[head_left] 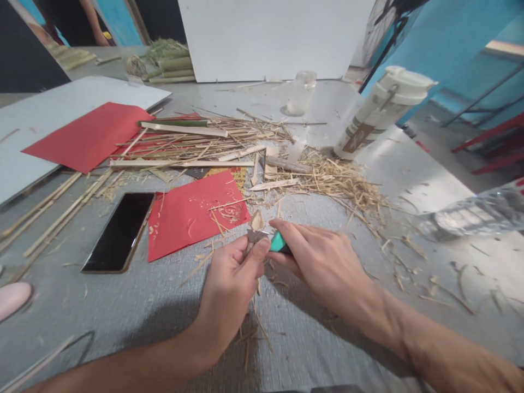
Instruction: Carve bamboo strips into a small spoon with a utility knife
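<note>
Near the middle of the head view, my left hand (235, 273) pinches a small pale wooden piece (256, 221), whose broad tip sticks up past the fingers. My right hand (323, 262) is wrapped round a knife with a teal and black handle (278, 242). The knife's metal blade (257, 236) lies across the wooden piece, close to my left thumb. Just beyond my left hand is a red paper sheet (196, 215) with curled shavings and thin straws on it.
A black phone (119, 232) lies at the left. Behind the hands are straw strips (229, 136), a heap of shavings (347, 180), a glass jar (302, 93), a white tumbler (382, 112) and a clear bottle (478, 213). A person's arm (93, 22) shows at the far left.
</note>
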Available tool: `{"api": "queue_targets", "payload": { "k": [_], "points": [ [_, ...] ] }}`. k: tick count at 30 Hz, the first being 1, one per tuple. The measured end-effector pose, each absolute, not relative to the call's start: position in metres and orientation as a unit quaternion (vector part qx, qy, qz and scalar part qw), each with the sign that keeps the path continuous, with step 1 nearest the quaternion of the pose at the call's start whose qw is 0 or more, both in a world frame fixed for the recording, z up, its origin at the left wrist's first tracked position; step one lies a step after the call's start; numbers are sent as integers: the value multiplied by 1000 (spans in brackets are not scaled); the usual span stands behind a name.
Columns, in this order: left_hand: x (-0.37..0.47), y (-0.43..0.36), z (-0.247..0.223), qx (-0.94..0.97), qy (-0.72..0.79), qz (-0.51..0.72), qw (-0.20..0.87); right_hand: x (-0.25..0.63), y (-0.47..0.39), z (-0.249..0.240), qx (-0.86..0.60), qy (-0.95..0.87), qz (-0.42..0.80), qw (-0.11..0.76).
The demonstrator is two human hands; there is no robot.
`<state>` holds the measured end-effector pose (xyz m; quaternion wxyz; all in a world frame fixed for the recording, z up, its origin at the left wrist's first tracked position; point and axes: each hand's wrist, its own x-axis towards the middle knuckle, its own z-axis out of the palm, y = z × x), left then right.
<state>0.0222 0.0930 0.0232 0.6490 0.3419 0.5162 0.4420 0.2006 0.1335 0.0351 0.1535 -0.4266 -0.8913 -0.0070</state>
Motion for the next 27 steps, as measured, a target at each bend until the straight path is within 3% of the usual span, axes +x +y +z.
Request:
{"api": "queue_targets", "payload": {
  "k": [11, 16, 22, 27],
  "points": [
    [25, 91, 22, 301, 492, 460, 675, 200, 134, 33, -427, -882, 25, 196],
    [23, 94, 18, 341, 487, 432, 678, 214, 153, 37, -368, -916, 43, 152],
    [20, 95, 16, 428, 523, 415, 609, 217, 152, 40, -384, -915, 52, 114],
    [20, 94, 16, 415, 519, 423, 616, 212, 144, 40, -407, -905, 29, 116]
  ]
}}
